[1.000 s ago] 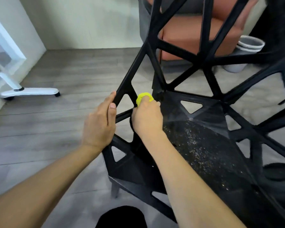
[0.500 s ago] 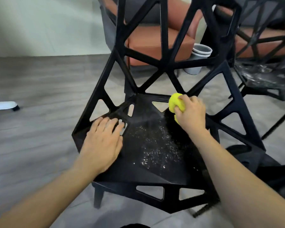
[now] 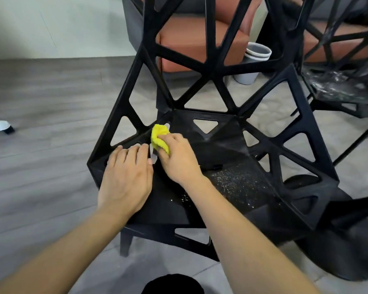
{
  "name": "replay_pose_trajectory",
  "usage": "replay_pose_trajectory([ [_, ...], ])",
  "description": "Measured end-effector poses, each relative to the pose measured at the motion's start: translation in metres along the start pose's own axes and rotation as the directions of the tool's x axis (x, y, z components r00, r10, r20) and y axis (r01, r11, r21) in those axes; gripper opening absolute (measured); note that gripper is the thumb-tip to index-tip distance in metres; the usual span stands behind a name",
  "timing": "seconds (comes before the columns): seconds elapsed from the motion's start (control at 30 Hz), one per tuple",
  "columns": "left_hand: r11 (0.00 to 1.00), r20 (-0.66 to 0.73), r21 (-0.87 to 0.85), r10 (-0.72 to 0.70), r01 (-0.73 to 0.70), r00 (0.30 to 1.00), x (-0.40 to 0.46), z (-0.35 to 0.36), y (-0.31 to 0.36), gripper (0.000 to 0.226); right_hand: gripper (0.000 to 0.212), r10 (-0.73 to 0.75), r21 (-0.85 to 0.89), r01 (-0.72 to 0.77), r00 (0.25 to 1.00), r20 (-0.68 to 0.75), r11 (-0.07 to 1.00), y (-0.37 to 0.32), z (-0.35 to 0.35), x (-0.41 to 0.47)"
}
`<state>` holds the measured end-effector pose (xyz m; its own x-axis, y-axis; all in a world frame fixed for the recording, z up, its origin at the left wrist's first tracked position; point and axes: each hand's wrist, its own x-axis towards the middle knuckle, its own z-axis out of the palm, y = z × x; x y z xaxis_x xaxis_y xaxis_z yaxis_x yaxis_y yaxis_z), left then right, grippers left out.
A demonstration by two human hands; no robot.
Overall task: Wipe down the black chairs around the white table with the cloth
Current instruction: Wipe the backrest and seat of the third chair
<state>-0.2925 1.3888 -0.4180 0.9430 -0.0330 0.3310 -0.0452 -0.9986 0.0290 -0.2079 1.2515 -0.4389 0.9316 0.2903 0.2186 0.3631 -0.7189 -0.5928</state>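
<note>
Head view: a yellow cloth (image 3: 160,139) is bunched in the grip of the right hand (image 3: 179,159), fingers curled round it, pressed at the back-left corner of the seat of the nearest black chair (image 3: 232,132). The left hand (image 3: 126,177) is laid flat on the seat's left edge, fingers straight, nothing held, likely as a brace.

Handling, as judged: the cloth is soft and light, easily wadded, best kept bunched in the palm so a padded face meets the surface. The chair looks like stiff moulded plastic (open triangular struts, probably light enough to slide on the floor), so it is best steadied at the seat edge or a thick strut. White specks are scattered over the right half of the seat; that part looks not yet wiped. A second black chair (image 3: 338,90) is seen at upper right, its seat also speckled. The white table cannot be made out.

Against half a second earlier: the cloth hand has been moved from the seat's back-right area across to the back-left corner, now just beside the left hand, which is kept on the same edge.
</note>
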Motion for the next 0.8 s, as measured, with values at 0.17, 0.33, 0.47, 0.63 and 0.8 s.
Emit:
replay_pose_trajectory([
  [0.17,1.0,0.059,0.028,-0.005,0.003,0.998,0.0,0.0,-0.008,0.047,0.037,0.182,-0.395,-0.219,0.975,-0.128,0.892,0.042,-0.041,-0.011],
  [0.33,0.996,0.081,0.032,0.078,-0.081,0.994,0.0,0.008,-0.013,0.045,0.036,0.297,-0.389,-0.392,0.912,-0.284,0.833,0.117,-0.103,-0.03],
  [0.47,0.981,0.072,-0.043,0.19,-0.188,0.979,-0.008,-0.002,-0.026,0.026,0.035,0.294,-0.302,-0.346,0.934,-0.205,0.888,0.093,-0.087,-0.031],
  [0.63,0.976,-0.104,-0.173,0.118,-0.134,0.988,-0.017,-0.005,-0.032,0.032,0.036,0.087,-0.088,-0.087,0.996,-0.009,0.992,-0.019,-0.012,-0.047],
  [0.8,0.954,-0.183,-0.279,0.062,-0.112,0.981,-0.018,-0.005,-0.03,0.029,0.037,0.111,-0.177,-0.127,0.989,-0.095,0.976,-0.044,-0.005,-0.073],
])
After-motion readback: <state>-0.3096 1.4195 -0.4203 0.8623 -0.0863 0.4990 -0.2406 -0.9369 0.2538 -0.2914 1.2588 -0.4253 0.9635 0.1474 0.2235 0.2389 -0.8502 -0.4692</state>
